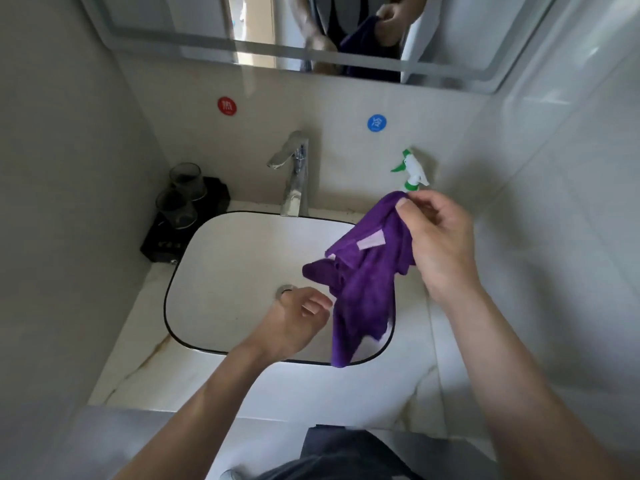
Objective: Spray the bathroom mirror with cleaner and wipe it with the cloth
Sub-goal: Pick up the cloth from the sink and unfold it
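While the right hand pinches the purple cloth over the basin, the left hand hangs half-curled, empty; spray bottle untouched at one o'clock, mirror apparently unwiped.

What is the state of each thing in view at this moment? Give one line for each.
Purple cloth: hanging crumpled over the basin, pinched by the right hand.
Left hand: open, empty, beside the cloth.
Spray bottle: standing unheld behind the cloth.
Faucet: no water running.
Basin: looks dry.
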`<state>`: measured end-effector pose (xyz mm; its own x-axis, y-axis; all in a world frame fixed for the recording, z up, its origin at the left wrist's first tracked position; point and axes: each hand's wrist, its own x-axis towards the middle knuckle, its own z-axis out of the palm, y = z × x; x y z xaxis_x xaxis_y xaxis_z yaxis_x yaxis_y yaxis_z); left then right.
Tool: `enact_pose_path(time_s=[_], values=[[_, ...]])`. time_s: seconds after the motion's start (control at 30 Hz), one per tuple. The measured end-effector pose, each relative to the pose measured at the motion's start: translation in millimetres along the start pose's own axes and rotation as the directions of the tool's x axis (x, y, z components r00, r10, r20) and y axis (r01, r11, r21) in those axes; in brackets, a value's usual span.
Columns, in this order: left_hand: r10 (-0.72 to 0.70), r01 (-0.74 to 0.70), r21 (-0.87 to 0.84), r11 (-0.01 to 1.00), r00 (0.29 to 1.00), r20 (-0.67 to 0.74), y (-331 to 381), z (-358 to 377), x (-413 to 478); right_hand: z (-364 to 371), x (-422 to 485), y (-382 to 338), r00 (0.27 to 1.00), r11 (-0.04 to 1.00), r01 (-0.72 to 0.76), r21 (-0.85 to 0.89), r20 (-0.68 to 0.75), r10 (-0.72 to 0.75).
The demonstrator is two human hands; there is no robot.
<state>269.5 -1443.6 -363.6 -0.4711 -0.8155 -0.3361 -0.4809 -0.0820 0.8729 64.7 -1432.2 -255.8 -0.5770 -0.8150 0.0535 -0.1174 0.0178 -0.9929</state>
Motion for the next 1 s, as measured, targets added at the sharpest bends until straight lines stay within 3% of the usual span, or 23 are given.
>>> enact_pose_path(time_s=[0.2,0.37,0.47,0.57,0.67,0.77,0.87,0.93,1.0], values=[[0.022,-0.019,-0.028,0.999,0.993,0.115,10.9,-18.5,-37.6,35.6,-33.2,-56.4,0.984,0.895,-0.173,0.410,0.041,0.171],[0.077,0.018,-0.321,0.947,0.958,0.278,17.9,-50.8,-73.4,62.4,-55.1,-94.3,0.943,0.746,-0.328,0.579,0.155,0.295],[0.056,0.113,-0.604,0.789,0.966,0.254,27.2,-78.5,-93.6,72.3,-65.0,-115.7,0.948,0.714,-0.315,0.626,0.174,0.266],[0.125,0.049,-0.789,0.613,0.979,0.159,31.5,-107.8,-102.1,76.3,-73.7,-121.4,0.976,0.723,-0.214,0.657,0.111,0.188],[0.145,0.109,-0.907,0.406,0.973,0.182,35.8,-135.2,-115.1,79.5,-89.6,-115.4,0.976,0.703,-0.216,0.677,0.163,0.143],[0.208,0.159,-0.927,0.340,0.948,0.239,32.4,-151.7,-124.5,88.7,-111.6,-88.8,0.960,0.772,-0.272,0.574,0.221,0.174],[0.377,0.252,-0.931,0.264,0.862,0.340,34.2,-157.7,-127.1,102.1,-135.5,-36.6,0.918,0.869,-0.385,0.310,0.227,0.325],[0.457,0.291,-0.941,0.172,0.822,0.338,32.1,-160.7,-125.3,109.6,-157.6,-0.1,0.856,0.868,-0.476,0.142,0.299,0.421],[0.472,0.239,-0.965,0.111,0.841,0.263,37.3,-167.0,-126.2,115.2,-180.7,22.3,0.800,0.868,-0.493,0.052,0.418,0.429]])
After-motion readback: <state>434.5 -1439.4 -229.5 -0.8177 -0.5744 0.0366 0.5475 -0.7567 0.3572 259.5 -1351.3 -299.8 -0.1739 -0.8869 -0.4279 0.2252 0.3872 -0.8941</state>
